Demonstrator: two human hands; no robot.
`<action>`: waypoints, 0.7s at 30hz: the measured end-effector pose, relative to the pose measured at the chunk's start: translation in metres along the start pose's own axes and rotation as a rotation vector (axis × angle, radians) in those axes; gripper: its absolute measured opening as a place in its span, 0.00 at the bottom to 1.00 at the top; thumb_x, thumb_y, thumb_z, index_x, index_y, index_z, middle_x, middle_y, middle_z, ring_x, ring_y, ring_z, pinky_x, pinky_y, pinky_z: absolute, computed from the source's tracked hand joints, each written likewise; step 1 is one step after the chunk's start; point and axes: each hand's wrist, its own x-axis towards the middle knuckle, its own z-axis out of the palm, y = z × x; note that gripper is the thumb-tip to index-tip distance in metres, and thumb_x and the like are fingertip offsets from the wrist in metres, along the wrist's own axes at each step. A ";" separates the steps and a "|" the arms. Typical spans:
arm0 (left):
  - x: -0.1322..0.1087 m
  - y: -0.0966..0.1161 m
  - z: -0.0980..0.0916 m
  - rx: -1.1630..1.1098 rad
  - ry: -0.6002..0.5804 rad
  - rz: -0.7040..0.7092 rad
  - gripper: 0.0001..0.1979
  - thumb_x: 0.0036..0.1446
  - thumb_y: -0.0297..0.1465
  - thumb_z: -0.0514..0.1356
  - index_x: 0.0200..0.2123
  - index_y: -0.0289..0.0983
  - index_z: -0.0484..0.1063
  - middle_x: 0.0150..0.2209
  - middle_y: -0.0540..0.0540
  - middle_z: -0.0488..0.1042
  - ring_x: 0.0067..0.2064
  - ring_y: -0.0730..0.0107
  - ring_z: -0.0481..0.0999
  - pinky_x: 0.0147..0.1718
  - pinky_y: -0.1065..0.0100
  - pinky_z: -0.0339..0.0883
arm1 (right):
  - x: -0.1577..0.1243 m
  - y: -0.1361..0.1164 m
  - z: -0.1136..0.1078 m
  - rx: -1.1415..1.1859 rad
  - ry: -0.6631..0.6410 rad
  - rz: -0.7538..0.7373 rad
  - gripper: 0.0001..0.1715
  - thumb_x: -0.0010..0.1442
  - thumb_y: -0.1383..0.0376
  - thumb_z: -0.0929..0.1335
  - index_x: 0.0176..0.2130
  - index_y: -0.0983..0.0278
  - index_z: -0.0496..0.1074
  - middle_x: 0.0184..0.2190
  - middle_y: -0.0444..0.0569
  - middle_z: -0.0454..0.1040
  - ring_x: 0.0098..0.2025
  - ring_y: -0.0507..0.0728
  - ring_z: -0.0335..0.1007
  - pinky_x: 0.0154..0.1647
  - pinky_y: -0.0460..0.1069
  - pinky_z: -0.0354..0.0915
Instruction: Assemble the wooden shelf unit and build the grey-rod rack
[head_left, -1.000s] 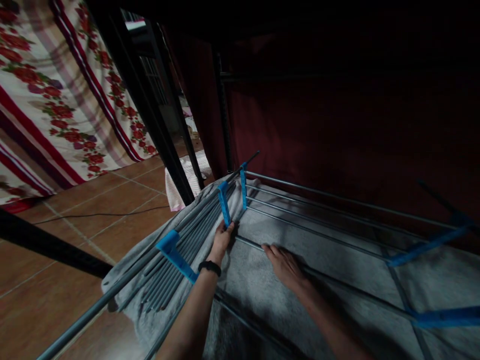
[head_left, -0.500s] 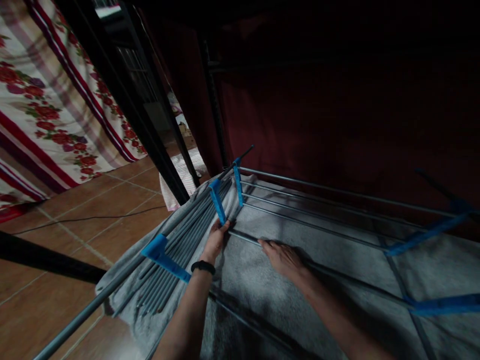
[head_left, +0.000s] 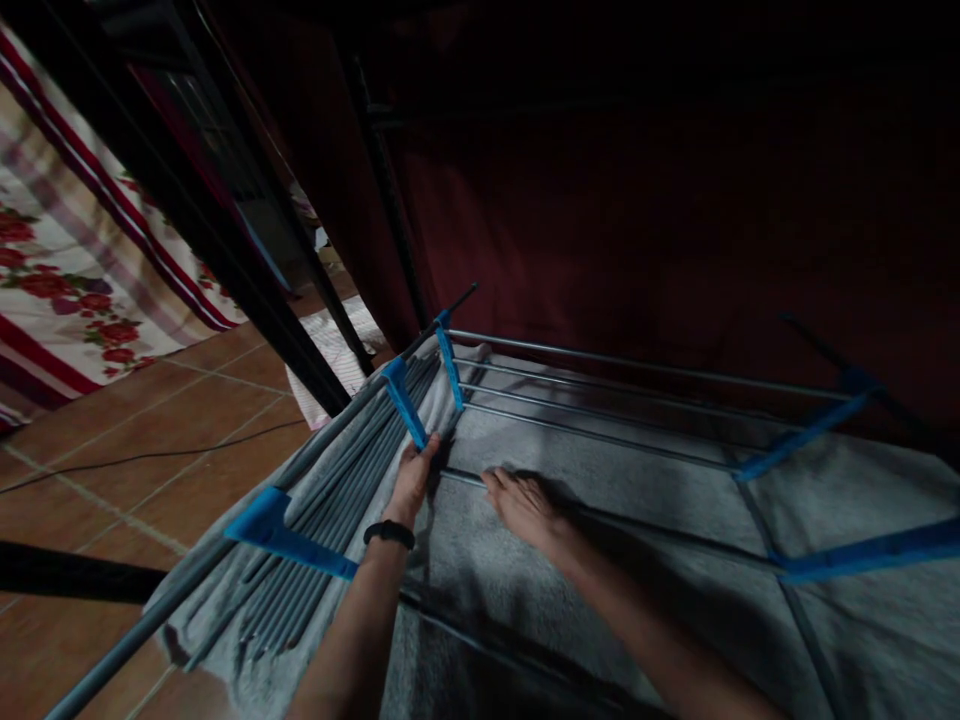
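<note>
My left hand (head_left: 415, 475), with a black band at the wrist, is closed round the lower end of the middle blue bracket (head_left: 406, 402), where a grey rod (head_left: 461, 477) meets it. My right hand (head_left: 523, 503) rests on the same rod a little to the right, fingers wrapped over it. That rod runs right to another blue bracket (head_left: 870, 553). Behind, several rods span between a blue bracket (head_left: 450, 365) and one at the right (head_left: 802, 437). Nearer me, a blue bracket (head_left: 289, 532) sits on the long side pole (head_left: 139, 640).
Several loose grey rods (head_left: 330, 520) lie on the grey blanket (head_left: 600, 440) at the left. Black posts (head_left: 195, 220) rise at the left, with a dark red curtain (head_left: 637, 250) behind. A cable (head_left: 165, 453) crosses the tiled floor (head_left: 150, 420).
The view has shifted, so the frame and both hands appear farther left. Both hands keep the same places on the bracket and rod.
</note>
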 end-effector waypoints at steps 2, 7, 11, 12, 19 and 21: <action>0.002 -0.001 -0.001 0.006 -0.014 0.004 0.19 0.43 0.47 0.70 0.25 0.38 0.72 0.24 0.51 0.70 0.29 0.70 0.66 0.32 0.68 0.59 | 0.011 -0.006 0.000 -0.005 -0.019 0.001 0.23 0.69 0.66 0.55 0.60 0.59 0.61 0.52 0.54 0.72 0.46 0.59 0.74 0.45 0.52 0.66; 0.003 -0.002 -0.001 -0.041 -0.033 -0.035 0.21 0.42 0.48 0.71 0.25 0.38 0.69 0.23 0.52 0.68 0.27 0.72 0.64 0.31 0.68 0.57 | 0.021 -0.004 0.000 0.015 -0.082 -0.024 0.33 0.66 0.73 0.53 0.66 0.53 0.53 0.50 0.53 0.76 0.47 0.59 0.75 0.46 0.53 0.66; 0.003 -0.003 0.001 -0.077 -0.026 -0.056 0.22 0.40 0.48 0.71 0.24 0.38 0.68 0.23 0.53 0.67 0.26 0.73 0.64 0.30 0.67 0.57 | 0.020 0.000 -0.003 0.060 -0.127 -0.028 0.33 0.68 0.69 0.53 0.69 0.51 0.49 0.50 0.53 0.76 0.48 0.59 0.75 0.47 0.53 0.65; 0.004 -0.003 0.001 -0.079 -0.025 -0.060 0.23 0.39 0.48 0.72 0.24 0.38 0.68 0.22 0.53 0.67 0.26 0.73 0.64 0.30 0.67 0.57 | 0.020 0.001 -0.003 0.069 -0.128 -0.028 0.32 0.69 0.68 0.54 0.69 0.51 0.49 0.50 0.53 0.76 0.49 0.59 0.75 0.47 0.53 0.65; 0.007 -0.002 0.003 -0.102 0.007 -0.094 0.22 0.37 0.45 0.73 0.23 0.39 0.66 0.21 0.54 0.66 0.25 0.73 0.64 0.30 0.66 0.57 | 0.021 0.005 -0.003 0.109 -0.112 -0.035 0.29 0.71 0.64 0.53 0.68 0.50 0.51 0.52 0.53 0.76 0.49 0.59 0.75 0.47 0.53 0.65; 0.008 -0.003 0.003 -0.097 0.018 -0.097 0.20 0.38 0.43 0.73 0.23 0.39 0.67 0.21 0.54 0.66 0.26 0.72 0.64 0.31 0.66 0.57 | 0.021 0.006 -0.002 0.122 -0.104 -0.042 0.29 0.71 0.62 0.53 0.68 0.51 0.52 0.51 0.53 0.76 0.48 0.60 0.75 0.46 0.52 0.66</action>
